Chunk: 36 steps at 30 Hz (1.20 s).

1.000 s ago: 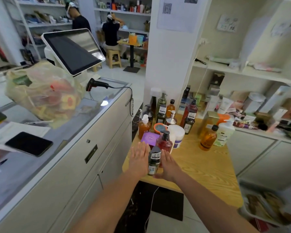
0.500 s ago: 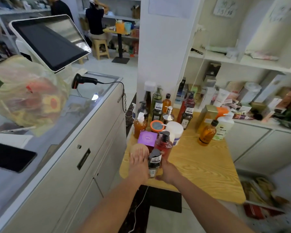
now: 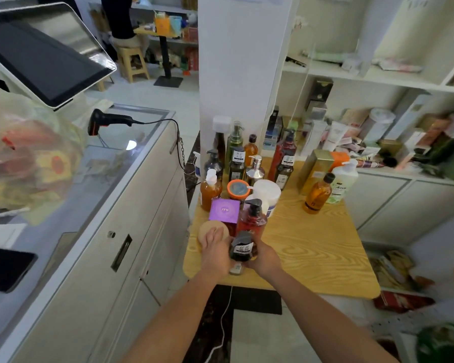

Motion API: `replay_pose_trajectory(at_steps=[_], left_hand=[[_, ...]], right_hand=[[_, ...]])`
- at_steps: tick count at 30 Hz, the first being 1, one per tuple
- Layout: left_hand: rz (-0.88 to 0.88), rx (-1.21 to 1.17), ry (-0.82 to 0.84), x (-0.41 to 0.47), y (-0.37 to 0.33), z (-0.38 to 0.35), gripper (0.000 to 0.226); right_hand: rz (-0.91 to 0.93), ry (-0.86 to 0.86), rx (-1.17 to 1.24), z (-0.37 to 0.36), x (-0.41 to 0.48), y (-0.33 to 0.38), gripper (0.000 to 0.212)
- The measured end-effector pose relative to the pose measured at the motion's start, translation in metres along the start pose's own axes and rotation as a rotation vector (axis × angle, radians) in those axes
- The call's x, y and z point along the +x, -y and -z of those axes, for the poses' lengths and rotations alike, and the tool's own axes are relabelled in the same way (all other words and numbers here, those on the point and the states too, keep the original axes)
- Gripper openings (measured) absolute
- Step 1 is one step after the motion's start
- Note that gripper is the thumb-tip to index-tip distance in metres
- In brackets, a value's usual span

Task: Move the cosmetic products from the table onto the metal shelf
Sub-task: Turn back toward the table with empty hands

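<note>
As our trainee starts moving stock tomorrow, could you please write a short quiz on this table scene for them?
1. True or false: the right hand grips the dark bottle near the front edge of the wooden table.
2. Which colour is the box just behind the round tan lid? A) green B) purple C) black
3. Fill in: the fingers of the ____ hand rest on the round tan lid.

Key: 1 true; 2 B; 3 the left hand.
</note>
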State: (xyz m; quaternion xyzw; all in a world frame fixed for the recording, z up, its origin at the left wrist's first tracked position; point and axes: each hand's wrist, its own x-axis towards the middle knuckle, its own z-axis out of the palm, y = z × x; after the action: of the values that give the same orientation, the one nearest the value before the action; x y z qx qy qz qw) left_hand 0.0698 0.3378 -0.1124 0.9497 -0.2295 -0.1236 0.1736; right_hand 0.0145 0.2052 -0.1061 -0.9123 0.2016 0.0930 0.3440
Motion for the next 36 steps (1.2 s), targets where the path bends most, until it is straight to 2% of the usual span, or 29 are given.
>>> replay_pose_trajectory(at_steps=[4,9,16,21,27,32,36], left_hand=[[-0.061,-0.037,-0.022,0.000,-0.007,-0.007,0.044],[-0.170,0.052,-0.008,-0.008,-0.038,-0.013,0.055],[-0.350,0.029,0.044,-0.042,-0.143,-0.025,0.044],[-0.491,-0.143,0.238,-0.102,-0.257,-0.038,0.046],[-0.739,-0.265,0.377,-0.196,-0.401,-0.075,0.044],[-0.976,-0.147,0.536,-0.272,-0.509,-0.102,0.041],[-1.153,-0.100,0.661,-0.333,-0.568,-0.119,0.048]], right_hand=[[-0.025,-0.028,0.060,0.002,-0.009,-0.010,0.071],[-0.084,-0.066,0.170,0.017,-0.035,-0.036,0.066],[-0.176,-0.252,0.269,0.071,-0.112,-0.102,0.067],[-0.243,-0.428,0.307,0.129,-0.212,-0.169,0.067],[-0.364,-0.660,0.325,0.196,-0.368,-0.254,0.050],[-0.520,-0.818,0.403,0.232,-0.502,-0.315,0.042],[-0.599,-0.909,0.484,0.236,-0.593,-0.343,0.047]])
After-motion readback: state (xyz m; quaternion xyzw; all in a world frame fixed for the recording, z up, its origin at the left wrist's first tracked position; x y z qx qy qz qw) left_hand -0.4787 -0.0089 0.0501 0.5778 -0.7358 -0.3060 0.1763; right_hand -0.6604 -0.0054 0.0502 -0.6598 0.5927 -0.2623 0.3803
